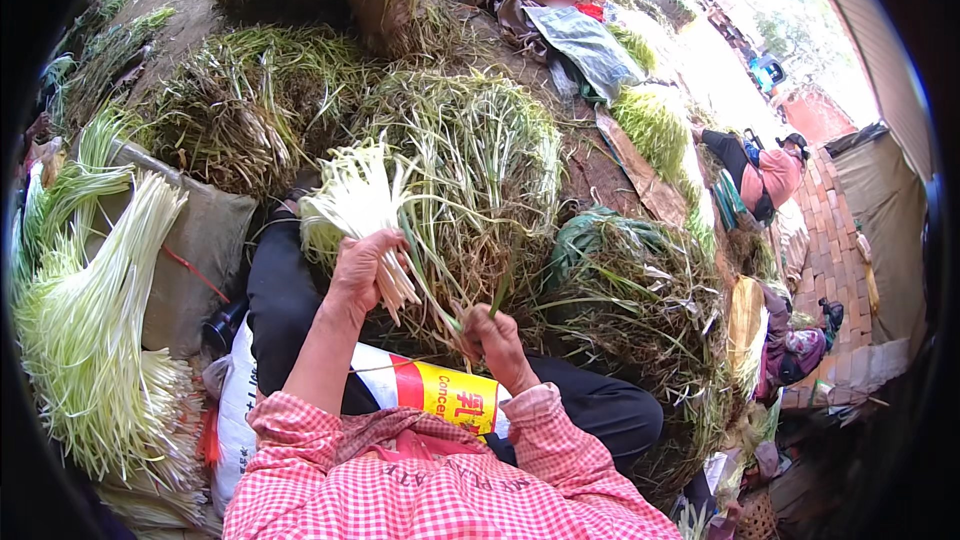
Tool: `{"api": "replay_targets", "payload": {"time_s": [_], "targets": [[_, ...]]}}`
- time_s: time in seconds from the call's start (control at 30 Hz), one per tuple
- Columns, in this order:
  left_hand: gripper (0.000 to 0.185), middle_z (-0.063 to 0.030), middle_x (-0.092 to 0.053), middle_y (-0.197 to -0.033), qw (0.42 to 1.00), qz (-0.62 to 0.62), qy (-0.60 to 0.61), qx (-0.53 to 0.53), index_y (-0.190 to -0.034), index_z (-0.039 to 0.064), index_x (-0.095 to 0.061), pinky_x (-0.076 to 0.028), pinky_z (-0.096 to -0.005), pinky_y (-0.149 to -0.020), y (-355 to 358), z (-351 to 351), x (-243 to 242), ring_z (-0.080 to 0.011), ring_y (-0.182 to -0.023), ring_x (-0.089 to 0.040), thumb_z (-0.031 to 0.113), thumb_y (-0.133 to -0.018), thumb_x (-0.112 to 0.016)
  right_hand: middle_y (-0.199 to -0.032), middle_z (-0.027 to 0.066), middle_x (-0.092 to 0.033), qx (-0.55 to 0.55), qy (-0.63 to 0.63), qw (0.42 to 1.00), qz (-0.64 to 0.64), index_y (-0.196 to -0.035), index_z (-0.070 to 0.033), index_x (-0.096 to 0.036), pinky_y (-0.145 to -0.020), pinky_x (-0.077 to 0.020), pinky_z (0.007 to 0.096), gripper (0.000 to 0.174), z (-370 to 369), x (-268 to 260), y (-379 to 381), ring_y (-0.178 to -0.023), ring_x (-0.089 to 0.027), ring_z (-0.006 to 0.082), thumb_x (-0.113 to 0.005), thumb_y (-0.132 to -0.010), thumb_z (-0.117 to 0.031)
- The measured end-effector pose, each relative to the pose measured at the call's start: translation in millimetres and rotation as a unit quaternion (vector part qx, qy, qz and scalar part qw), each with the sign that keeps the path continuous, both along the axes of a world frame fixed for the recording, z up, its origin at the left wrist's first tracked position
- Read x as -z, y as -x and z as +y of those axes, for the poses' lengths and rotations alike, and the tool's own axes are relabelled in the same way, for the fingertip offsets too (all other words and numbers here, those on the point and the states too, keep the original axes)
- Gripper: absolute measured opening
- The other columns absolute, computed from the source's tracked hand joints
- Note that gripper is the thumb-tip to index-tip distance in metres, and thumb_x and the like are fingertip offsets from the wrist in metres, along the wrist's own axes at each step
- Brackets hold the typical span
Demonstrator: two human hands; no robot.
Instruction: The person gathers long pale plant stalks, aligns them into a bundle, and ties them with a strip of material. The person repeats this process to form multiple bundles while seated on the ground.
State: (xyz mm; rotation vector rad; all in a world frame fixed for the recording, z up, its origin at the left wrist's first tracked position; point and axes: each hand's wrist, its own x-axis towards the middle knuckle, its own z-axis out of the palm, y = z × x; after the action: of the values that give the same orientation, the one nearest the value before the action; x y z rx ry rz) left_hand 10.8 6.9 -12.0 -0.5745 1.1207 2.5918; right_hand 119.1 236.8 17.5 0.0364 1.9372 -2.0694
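Note:
My left hand (365,270) grips a bunch of pale blanched chives (356,191), its white stalk ends pointing down towards me. My right hand (493,341) is lower and further right, its fingers closed on a thin green stalk (501,294). A few long leaves stretch between the two hands. Just beyond them rises a heap of untrimmed chives (480,142), green on top with brown, dry matter lower down. Across my lap lies a white sack (442,390) with a printed yellow and red band.
Sorted pale chives (97,337) are piled at my left beside a grey-brown cushion-like block (195,262). More heaps (247,105) lie ahead, and another (637,285) at my right. Other people (772,172) sit along the right, near a brick floor (832,240).

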Motion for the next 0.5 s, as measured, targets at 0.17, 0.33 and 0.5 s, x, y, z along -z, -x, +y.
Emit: {"api": "replay_targets", "payload": {"time_s": [0.17, 0.33, 0.5], "targets": [[0.019, -0.0087, -0.068, -0.085, 0.992, 0.016, -0.011, -0.125, -0.103, 0.002, -0.066, -0.058, -0.0326, -0.057, 23, -40, -14, -0.0169, -0.062, -0.064, 0.01, -0.088, -0.074, -0.093, 0.0182, -0.074, -0.187, -0.614, 0.767, -0.02, -0.105, -0.008, -0.067, -0.072, -0.0565, 0.0464, 0.037, 69, 76, -47, -0.088, -0.073, 0.0366, -0.063, -0.098, -0.044], [0.013, -0.008, -0.07, -0.081, 0.993, 0.032, 0.047, -0.1, -0.098, 0.002, -0.069, -0.057, -0.0323, -0.056, 12, -40, -16, -0.0164, -0.064, -0.065, 0.009, -0.089, -0.074, -0.127, 0.0183, -0.067, -0.115, -0.672, 0.732, 0.007, -0.139, -0.013, -0.059, -0.103, -0.0479, 0.0526, 0.066, 65, 29, -26, -0.122, -0.061, 0.0385, -0.074, -0.087, -0.051], [0.016, -0.0074, -0.071, -0.083, 0.997, 0.004, -0.024, -0.079, -0.1, 0.002, -0.07, -0.057, -0.0323, -0.055, 9, -31, -14, -0.0161, -0.063, -0.066, 0.008, -0.087, -0.077, -0.119, 0.019, -0.068, -0.006, -0.509, 0.776, 0.373, -0.13, -0.007, -0.063, -0.102, -0.0456, 0.0469, 0.055, -21, -10, 14, -0.114, -0.063, 0.0369, -0.077, -0.088, -0.041]]}}
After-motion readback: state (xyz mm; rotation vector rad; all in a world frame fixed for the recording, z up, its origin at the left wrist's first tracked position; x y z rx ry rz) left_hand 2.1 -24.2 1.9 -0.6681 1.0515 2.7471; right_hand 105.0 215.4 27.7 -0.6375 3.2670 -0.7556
